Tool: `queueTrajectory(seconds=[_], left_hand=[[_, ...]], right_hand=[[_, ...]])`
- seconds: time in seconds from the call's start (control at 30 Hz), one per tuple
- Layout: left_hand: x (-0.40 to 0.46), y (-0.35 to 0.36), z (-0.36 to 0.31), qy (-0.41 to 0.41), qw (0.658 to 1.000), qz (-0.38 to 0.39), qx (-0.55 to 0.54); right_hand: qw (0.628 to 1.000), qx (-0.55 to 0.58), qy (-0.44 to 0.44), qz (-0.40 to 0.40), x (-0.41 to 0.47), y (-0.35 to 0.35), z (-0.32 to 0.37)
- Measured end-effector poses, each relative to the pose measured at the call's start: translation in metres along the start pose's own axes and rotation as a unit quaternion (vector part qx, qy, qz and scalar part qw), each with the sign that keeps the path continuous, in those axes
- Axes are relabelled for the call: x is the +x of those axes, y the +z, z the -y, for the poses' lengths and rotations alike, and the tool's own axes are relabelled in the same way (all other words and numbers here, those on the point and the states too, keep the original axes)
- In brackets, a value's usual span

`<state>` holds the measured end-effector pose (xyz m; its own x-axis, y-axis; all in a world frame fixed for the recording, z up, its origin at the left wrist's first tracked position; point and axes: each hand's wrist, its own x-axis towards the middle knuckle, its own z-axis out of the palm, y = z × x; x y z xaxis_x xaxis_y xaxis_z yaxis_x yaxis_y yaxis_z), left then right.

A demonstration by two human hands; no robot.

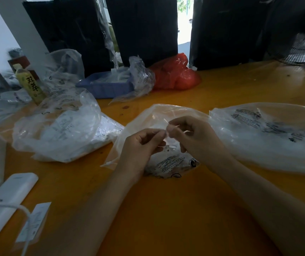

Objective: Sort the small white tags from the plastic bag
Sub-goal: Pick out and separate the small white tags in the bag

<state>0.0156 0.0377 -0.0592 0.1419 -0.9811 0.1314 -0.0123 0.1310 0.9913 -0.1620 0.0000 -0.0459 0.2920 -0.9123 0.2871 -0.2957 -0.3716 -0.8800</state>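
Note:
A clear plastic bag (168, 163) with black print lies open on the orange table (166, 209) in the middle. Above it my left hand (140, 145) and my right hand (190, 135) meet, fingertips together. Both pinch a small white tag (167, 133) between thumb and fingers. More small white tags (169, 147) show just below the fingers, one marked M. How many tags are pinched is too small to tell.
A full clear bag of white tags (63, 133) lies left, another clear bag (269, 135) right. Behind stand a blue tray (105, 85), a red bag (175, 74), a drink bottle (29, 84) and a fan (303, 50). A white power bank (5, 202) and a paper tag (35, 222) lie at front left.

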Motion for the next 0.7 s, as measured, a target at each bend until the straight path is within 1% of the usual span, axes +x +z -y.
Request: queueTrajectory(seconds=[0.07,0.13,0.23,0.37,0.5,0.6,0.7], left_hand=[[-0.0004,0.0005,0.0006,-0.012,1.000,-0.002,-0.010],[-0.0007,0.0010,0.0002,-0.022,0.999,-0.010,-0.030],[-0.0011,0.0017,-0.0010,-0.029,0.997,-0.017,-0.063],[-0.0006,0.0027,-0.0010,-0.036,0.995,-0.024,-0.088],[0.0017,-0.0001,-0.0016,-0.046,0.990,-0.040,-0.127],[0.0018,-0.0014,-0.0014,-0.040,0.992,-0.030,-0.113],[0.0003,0.0013,-0.0007,-0.021,0.998,-0.005,-0.064]], right_hand=[[0.999,-0.046,-0.003,0.027,-0.0004,0.0012,-0.0011],[0.998,-0.058,-0.008,0.016,-0.0005,0.0017,-0.0028],[1.000,-0.023,0.011,0.001,0.0000,0.0004,-0.0050],[1.000,0.001,0.015,-0.004,0.0015,0.0001,-0.0058],[0.999,0.019,0.024,0.018,0.0012,0.0017,-0.0048],[0.999,0.007,0.021,0.025,0.0000,0.0030,-0.0030],[1.000,-0.014,-0.014,0.018,0.0005,0.0025,-0.0039]])
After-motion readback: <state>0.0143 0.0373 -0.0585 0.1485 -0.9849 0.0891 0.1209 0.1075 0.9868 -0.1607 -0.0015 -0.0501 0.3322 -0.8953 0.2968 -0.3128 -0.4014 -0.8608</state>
